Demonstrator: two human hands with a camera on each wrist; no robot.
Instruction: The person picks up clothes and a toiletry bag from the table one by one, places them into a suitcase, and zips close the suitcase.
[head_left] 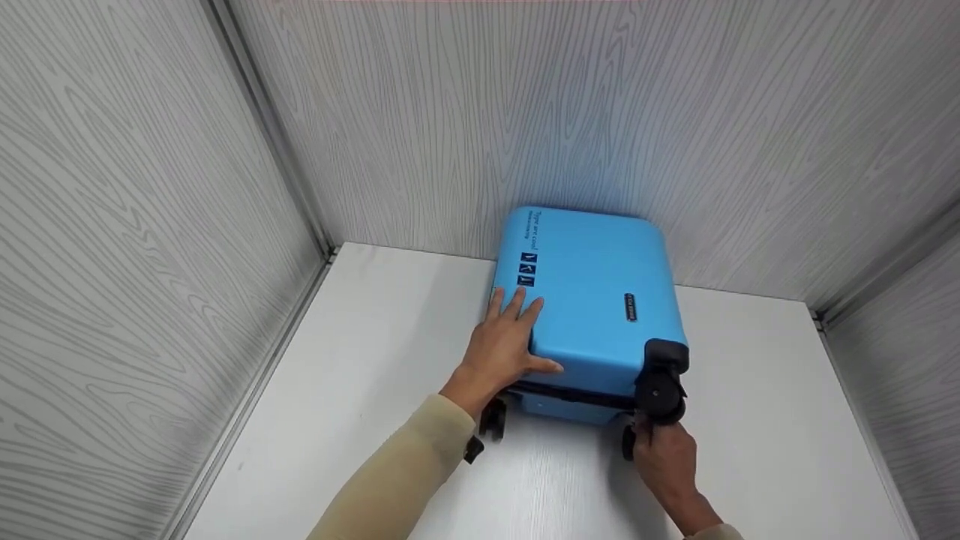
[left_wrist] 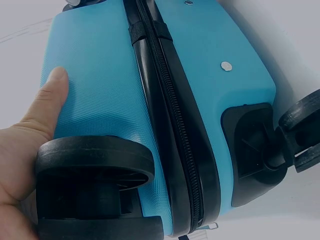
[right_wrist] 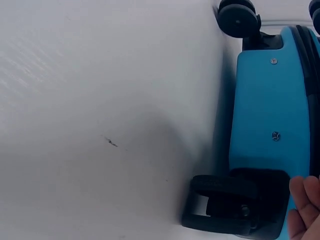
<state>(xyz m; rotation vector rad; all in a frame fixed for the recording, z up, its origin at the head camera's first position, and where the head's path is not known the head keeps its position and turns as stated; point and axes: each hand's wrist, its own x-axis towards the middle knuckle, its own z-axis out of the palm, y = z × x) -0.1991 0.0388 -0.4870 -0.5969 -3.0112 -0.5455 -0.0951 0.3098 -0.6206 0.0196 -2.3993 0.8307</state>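
Note:
A light blue hard-shell suitcase [head_left: 585, 277] lies flat, its wheeled end toward me. My left hand [head_left: 501, 345] rests with spread fingers on its near left corner. In the left wrist view, the thumb [left_wrist: 47, 102] lies against the wheeled end, beside a black wheel [left_wrist: 95, 160]. At the near right corner, my right hand [head_left: 666, 454] grips just below the upper black wheel [head_left: 658, 394]. Bent fingers [right_wrist: 305, 200] show at the edge of the right wrist view, near the lower wheel [right_wrist: 225, 187]. The upper wheel partly hides that grip.
The suitcase lies on a white surface [head_left: 390, 322], close to the grey wood-grain back panel [head_left: 420, 127]. Similar panels rise at the left [head_left: 112, 225] and right [head_left: 892, 360]. A black zipper [left_wrist: 172, 100] runs around the case's middle seam.

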